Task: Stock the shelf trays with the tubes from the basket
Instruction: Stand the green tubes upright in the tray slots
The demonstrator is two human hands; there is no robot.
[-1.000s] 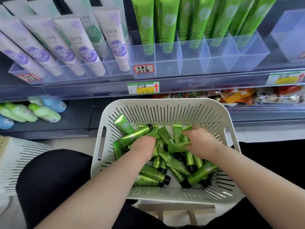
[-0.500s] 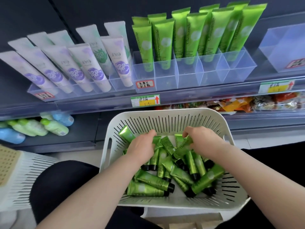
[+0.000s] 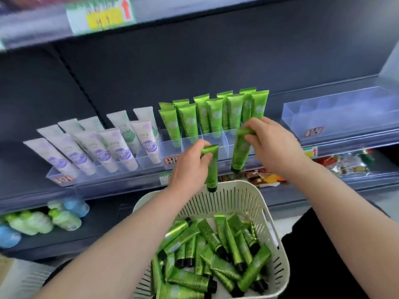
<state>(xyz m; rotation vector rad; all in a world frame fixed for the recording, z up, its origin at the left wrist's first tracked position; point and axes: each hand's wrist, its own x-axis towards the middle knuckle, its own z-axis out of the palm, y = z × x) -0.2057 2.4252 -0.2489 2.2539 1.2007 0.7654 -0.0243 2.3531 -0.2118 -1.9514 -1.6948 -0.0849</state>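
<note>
Nearest the person, the white slotted basket point(image 3: 271, 214) holds a loose heap of green tubes point(image 3: 216, 251), so most of the stocking appears left to do. Above it, the left hand point(image 3: 190, 167) is closed around the crimped end of one green tube point(image 3: 212, 169), which hangs cap down just over the basket's far rim. The right hand point(image 3: 272, 145) pinches the top of a second tube point(image 3: 240, 149), also cap down, in front of the clear shelf tray point(image 3: 194, 144). Beyond the hands, the tray's rear compartments already carry upright green tubes point(image 3: 216, 113), while its front cells look empty. Further right, another clear tray point(image 3: 341, 113) seems to hold nothing. White and purple tubes point(image 3: 97, 145) fill the tray to the left.
</note>
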